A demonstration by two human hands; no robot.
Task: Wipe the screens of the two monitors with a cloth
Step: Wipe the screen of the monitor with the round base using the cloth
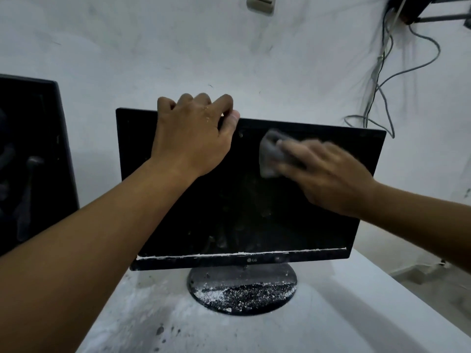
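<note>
The left hand [193,133] grips the monitor [254,212] by its top edge; the right hand [328,174] (blurred) presses a cloth [270,156] flat-fingered to the upper screen, unwiped glass lying below.

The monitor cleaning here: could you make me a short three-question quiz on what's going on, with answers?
1. True or false: the left hand grips the top edge of the LG monitor.
2. What does the right hand press on the screen?
A. a sponge
B. a grey cloth
C. a spray bottle
3. Fill in: white specks litter the monitor's round ____.

Key:
1. True; its fingers curl over the top edge.
2. B, the grey cloth, on the upper right part of the screen.
3. Base, which stands on the white table. A second monitor stands at the left, untouched.
</note>
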